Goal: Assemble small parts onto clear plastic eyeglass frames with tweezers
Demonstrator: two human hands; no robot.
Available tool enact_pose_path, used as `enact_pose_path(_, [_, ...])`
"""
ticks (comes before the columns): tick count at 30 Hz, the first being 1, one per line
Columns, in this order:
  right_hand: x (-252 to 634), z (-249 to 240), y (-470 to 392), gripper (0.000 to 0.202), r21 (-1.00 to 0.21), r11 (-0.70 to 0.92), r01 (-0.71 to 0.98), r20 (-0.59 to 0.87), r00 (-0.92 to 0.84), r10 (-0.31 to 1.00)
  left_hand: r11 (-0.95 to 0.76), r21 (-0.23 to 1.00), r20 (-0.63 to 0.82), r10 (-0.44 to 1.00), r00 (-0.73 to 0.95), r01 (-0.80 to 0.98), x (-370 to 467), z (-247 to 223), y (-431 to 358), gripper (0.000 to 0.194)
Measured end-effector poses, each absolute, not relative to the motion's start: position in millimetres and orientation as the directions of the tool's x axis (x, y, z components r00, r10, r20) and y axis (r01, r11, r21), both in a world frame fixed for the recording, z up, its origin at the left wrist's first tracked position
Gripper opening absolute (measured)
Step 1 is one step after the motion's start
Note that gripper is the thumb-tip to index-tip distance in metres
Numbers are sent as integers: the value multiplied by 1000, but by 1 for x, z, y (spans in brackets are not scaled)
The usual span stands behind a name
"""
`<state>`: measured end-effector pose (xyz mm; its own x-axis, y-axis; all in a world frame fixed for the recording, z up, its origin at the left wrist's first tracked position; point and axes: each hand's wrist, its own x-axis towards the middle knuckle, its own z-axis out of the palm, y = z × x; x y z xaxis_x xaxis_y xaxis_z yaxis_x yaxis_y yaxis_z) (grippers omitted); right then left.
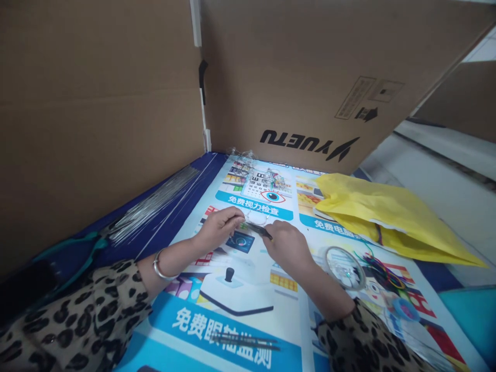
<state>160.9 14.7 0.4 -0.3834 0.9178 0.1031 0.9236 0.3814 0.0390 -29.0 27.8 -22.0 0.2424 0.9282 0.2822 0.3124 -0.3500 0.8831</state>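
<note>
My right hand (pixel 289 245) is closed around a pair of pliers (pixel 259 230), whose dark jaws point left. With fingertips pinched together, my left hand (pixel 221 227) meets the tip of the pliers and holds a thin wire (pixel 256 216). That wire bends in a faint loop between the two hands; its exact shape is too fine to make out. Both hands are above a printed poster (pixel 248 263) with blue banners and Chinese lettering. Beyond them lies a tangle of thin wire pieces (pixel 273 178).
Cardboard walls (pixel 271 77) rise behind and at left. A bundle of straight wires (pixel 155 206) and teal-handled cutters (pixel 83 261) lie left. At right are a yellow bag (pixel 387 217), a round clear dish (pixel 344 267) and coloured cords (pixel 387 271). Dark thin rods (pixel 248 341) lie in front.
</note>
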Motion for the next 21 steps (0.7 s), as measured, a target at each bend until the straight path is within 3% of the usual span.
enact_pose_path(7, [159, -2, 14, 14, 54, 398, 916, 83, -401, 912, -353, 888, 259, 914, 312, 294, -31, -22, 30, 18])
enact_pose_path(21, [161, -1, 16, 20, -93, 456, 885, 52, -453, 890, -251, 952, 161, 896, 414, 174, -36, -19, 34, 17])
